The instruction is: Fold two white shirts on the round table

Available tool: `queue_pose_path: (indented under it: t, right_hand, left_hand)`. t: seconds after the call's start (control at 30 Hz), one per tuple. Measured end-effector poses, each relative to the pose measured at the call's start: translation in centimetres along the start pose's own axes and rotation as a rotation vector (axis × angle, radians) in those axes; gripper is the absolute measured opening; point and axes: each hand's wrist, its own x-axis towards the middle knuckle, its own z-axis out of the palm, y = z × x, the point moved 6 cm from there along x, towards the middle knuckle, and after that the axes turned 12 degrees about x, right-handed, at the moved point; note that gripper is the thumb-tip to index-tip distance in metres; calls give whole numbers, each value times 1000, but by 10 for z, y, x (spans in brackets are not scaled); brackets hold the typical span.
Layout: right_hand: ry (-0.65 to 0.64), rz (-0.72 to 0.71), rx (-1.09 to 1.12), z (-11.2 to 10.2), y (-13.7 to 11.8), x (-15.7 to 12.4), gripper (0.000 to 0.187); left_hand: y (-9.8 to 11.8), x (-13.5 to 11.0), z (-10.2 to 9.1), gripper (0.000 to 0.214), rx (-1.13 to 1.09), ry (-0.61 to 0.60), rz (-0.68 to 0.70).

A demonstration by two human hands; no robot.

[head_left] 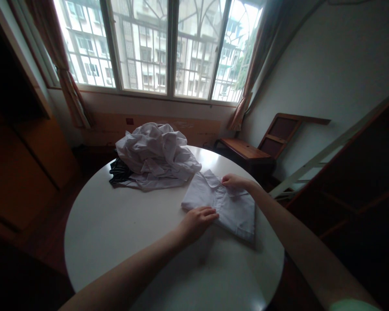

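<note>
A white collared shirt (233, 211), folded into a flat rectangle, lies on the right part of a round white table (116, 242). Its collar points toward the window. My left hand (200, 217) rests flat on the shirt's near left edge, fingers stretched out over the cloth. At the collar, my right hand (235, 182) pinches the fabric on the right side between thumb and fingers. Just left of the folded shirt sits a large crumpled heap of white clothes (155, 151), with a dark striped cloth (119, 171) poking out beneath it.
Behind the table stand a long cardboard box (207, 129) and a wooden chair (246, 149) near the right wall. A barred window (168, 52) with tied curtains (66, 82) spans the back. A wooden cabinet (35, 168) is on the left.
</note>
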Motion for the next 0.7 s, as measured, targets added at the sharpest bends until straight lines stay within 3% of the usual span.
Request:
queue_pose_path:
  t: [0.4,0.7]
  right_hand:
    - [87,-30,-123,0,-3,2,23]
    - [-122,3,68,-2,10,8,21]
  left_hand:
    - [-2,-2,6,27,-11,-40,-9]
    - [-1,-1,2,26,-8,-34,-11]
